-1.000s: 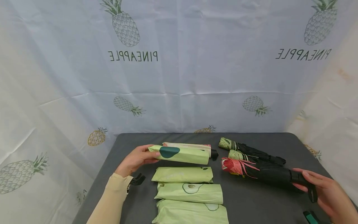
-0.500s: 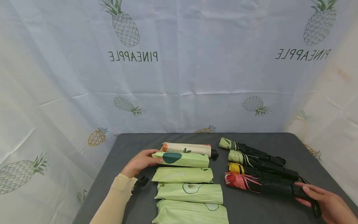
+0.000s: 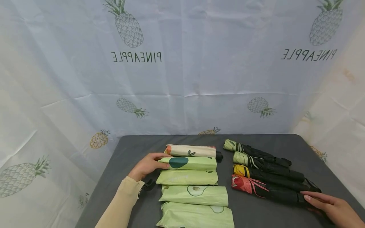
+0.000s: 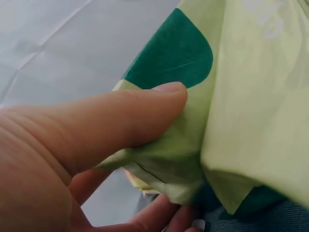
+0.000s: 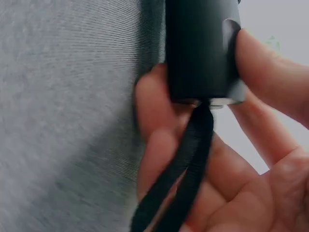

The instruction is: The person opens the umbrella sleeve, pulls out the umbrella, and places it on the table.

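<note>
My left hand [image 3: 149, 164] pinches the left end of a light green umbrella sleeve [image 3: 199, 163] with a dark green patch. In the left wrist view the thumb [image 4: 159, 108] presses on top of the fabric, with the fingers partly hidden below. The sleeve lies just behind another light green sleeve [image 3: 185, 177]. On the right, my right hand [image 3: 332, 204] holds the handle end of a folded black umbrella [image 3: 282, 193] with a red tip. The right wrist view shows the thumb and fingers around its black handle [image 5: 200, 53], with a wrist strap [image 5: 176, 186] hanging from it.
A cream sleeve [image 3: 191, 150] with a black end lies at the back of the dark table [image 3: 256, 218]. Two avocado-print sleeves [image 3: 212, 194] lie toward the front. Beside the red-tipped umbrella are a yellow-tipped umbrella [image 3: 271, 176] and two green-tipped umbrellas [image 3: 271, 167].
The left hand has brought its green sleeve down and rightward against the row. The right hand has lowered the red-tipped umbrella toward the front, uncovering the yellow-tipped one.
</note>
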A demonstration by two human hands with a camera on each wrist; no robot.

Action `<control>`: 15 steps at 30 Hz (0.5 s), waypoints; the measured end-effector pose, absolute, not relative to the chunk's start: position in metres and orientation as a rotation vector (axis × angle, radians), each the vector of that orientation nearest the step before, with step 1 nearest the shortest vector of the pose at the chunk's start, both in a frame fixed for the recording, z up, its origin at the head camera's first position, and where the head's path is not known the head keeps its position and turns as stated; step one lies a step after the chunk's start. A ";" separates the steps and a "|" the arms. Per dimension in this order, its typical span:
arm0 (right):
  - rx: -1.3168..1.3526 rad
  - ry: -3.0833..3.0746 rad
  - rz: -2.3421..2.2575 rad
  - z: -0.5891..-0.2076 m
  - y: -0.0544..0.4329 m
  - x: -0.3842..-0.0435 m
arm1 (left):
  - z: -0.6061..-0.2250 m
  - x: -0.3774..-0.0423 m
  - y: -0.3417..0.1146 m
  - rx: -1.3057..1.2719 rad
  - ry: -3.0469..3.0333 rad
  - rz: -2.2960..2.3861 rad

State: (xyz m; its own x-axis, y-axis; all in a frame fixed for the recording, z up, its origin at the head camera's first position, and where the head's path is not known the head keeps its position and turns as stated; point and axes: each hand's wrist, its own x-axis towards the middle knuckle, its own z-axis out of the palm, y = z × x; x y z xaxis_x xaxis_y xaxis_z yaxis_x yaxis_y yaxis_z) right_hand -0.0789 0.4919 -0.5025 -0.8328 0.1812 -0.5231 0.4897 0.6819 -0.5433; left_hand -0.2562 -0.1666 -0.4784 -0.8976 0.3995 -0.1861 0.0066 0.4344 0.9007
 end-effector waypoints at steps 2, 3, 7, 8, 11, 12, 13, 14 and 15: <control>0.495 2.488 -0.916 -0.498 0.489 -0.079 | -0.478 -0.256 -0.165 0.366 2.320 1.446; 0.485 2.501 -0.894 -0.495 0.488 -0.079 | -0.478 -0.256 -0.164 0.367 2.321 1.447; 0.480 2.522 -0.887 -0.490 0.483 -0.080 | -0.474 -0.254 -0.165 0.347 2.315 1.456; 0.492 2.514 -0.918 -0.490 0.482 -0.080 | -0.473 -0.253 -0.166 0.339 2.316 1.455; 0.532 2.478 -1.022 -0.494 0.483 -0.079 | -0.469 -0.250 -0.168 0.312 2.323 1.456; 0.546 2.470 -1.040 -0.496 0.485 -0.078 | -0.467 -0.248 -0.169 0.306 2.326 1.455; 0.558 2.463 -1.049 -0.497 0.486 -0.078 | -0.466 -0.247 -0.170 0.298 2.333 1.452; 0.576 2.461 -1.049 -0.499 0.489 -0.077 | -0.464 -0.246 -0.172 0.295 2.339 1.446; 0.589 2.460 -1.042 -0.500 0.491 -0.077 | -0.461 -0.245 -0.174 0.290 2.345 1.440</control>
State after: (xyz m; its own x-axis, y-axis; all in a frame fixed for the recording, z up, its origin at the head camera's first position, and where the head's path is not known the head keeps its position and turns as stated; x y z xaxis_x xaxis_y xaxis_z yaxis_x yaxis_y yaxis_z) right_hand -0.0769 0.4908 -0.5002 -0.8301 0.2212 -0.5119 0.5216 0.6327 -0.5724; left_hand -0.2448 -0.1743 -0.4614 -0.9092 0.3623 -0.2051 -0.0190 0.4560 0.8898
